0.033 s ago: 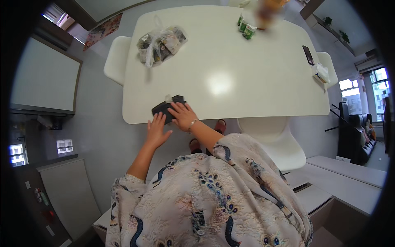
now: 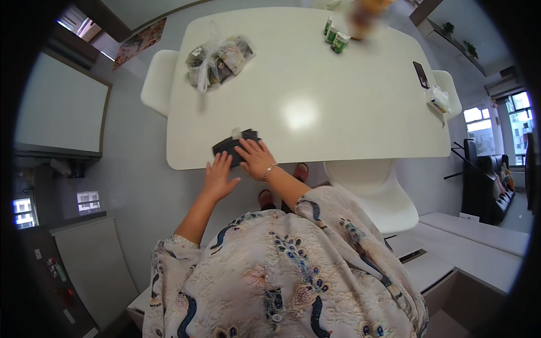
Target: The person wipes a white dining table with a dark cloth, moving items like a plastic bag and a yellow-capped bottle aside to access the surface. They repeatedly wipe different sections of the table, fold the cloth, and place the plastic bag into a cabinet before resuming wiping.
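A black, flat folded thing (image 2: pixel 224 146) with a small pale piece on its far side lies near the front edge of the white table (image 2: pixel 349 124). I cannot make out exactly what it is. Fingers outstretched, my left hand (image 2: pixel 218 179) rests its fingertips on the near left part, thumb apart. My right hand (image 2: pixel 257 159), a bracelet on its wrist, lies flat over the right part with fingers spread. Both hands are open, pressing from above rather than wrapped round it.
A tied clear plastic bag (image 2: pixel 217 62) of mixed items sits at the table's far left. Green-and-white containers (image 2: pixel 339 42) stand at the back, beside a blurred orange-brown object (image 2: pixel 369 17). Rightward are a phone (image 2: pixel 421 75) and a tissue pack (image 2: pixel 438 100). White chairs (image 2: pixel 372 197) flank the table.
The black thing and both hands have shifted slightly to the right in the picture. My hands keep nearly the same spread pose on it.
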{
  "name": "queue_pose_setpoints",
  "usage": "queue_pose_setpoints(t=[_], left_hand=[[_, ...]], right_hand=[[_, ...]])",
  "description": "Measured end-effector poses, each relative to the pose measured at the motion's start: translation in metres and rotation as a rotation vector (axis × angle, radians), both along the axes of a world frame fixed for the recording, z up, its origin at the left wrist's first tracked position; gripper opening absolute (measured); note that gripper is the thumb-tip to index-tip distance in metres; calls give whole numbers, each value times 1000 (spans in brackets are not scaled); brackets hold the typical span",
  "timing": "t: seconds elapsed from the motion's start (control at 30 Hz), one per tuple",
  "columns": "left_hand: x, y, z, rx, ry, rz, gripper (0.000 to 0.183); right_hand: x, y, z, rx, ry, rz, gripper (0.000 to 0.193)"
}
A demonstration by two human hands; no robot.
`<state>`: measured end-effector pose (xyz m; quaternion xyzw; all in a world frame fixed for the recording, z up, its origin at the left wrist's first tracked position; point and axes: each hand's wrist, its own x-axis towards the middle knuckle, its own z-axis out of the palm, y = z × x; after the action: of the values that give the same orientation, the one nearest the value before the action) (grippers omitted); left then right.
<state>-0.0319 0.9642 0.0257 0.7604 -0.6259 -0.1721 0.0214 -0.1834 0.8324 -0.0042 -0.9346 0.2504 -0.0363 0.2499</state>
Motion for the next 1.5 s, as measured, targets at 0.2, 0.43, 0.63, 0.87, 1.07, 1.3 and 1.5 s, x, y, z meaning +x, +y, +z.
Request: queue_pose_setpoints(t=[0.2, 0.43, 0.63, 0.87, 1.07, 1.3, 1.5], left_hand=[[-92, -80, 2, -43, 99, -319, 77], [-149, -190, -16, -112, 110, -500, 59], [-139, -287, -1, 25, 43, -483, 54], [-135, -172, 15, 80, 153, -524, 67], [-137, -194, 18, 45, 121, -536, 75], [-124, -311, 15, 159, -27, -472, 78], [-133, -265, 5, 129, 7, -461, 80]], right_hand=[[-127, -26, 9, -99, -23, -322, 58], [-181, -91, -3, -221, 25, -650, 51], [-160, -195, 8, -164, 195, -670, 39], [-181, -97, 11, -213, 46, -406, 44], [-170, -112, 7, -213, 95, -468, 43], [-128, -221, 15, -176, 309, -557, 36], [-141, -175, 2, -201, 264, -573, 37]])
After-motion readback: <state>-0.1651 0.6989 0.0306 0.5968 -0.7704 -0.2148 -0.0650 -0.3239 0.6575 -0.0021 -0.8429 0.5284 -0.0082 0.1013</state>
